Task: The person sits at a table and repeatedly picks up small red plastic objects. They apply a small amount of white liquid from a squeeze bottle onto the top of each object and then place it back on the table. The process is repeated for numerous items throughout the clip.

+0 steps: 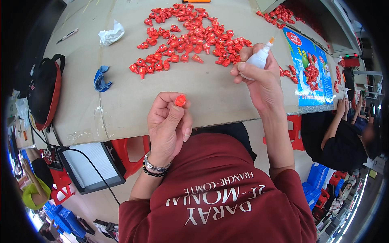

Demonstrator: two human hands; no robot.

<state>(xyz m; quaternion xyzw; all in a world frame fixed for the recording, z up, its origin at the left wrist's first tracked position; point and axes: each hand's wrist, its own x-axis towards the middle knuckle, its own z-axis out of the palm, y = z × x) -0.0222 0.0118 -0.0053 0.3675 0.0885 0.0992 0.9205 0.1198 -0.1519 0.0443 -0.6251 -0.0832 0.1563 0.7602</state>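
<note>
Between the thumb and fingers of my left hand [168, 121] is a small red plastic piece [180, 100], its round end facing up. My right hand [261, 75] is wrapped round a white squeeze bottle [258, 59] with a narrow amber tip, tilted up and away from the red piece. The two hands are well apart, both above the near part of the table. Beyond them, a loose spread of many small red pieces [188, 38] lies on the tabletop, several with a dark and white eye-like spot.
On the table's left lie a crumpled white tissue [112, 33], a blue curved scrap [102, 79], a pen [67, 36] and a black-and-red bag [45, 91]. A blue printed sheet [310, 67] with more red pieces is at the right. A co-worker in black [344, 139] sits beyond it.
</note>
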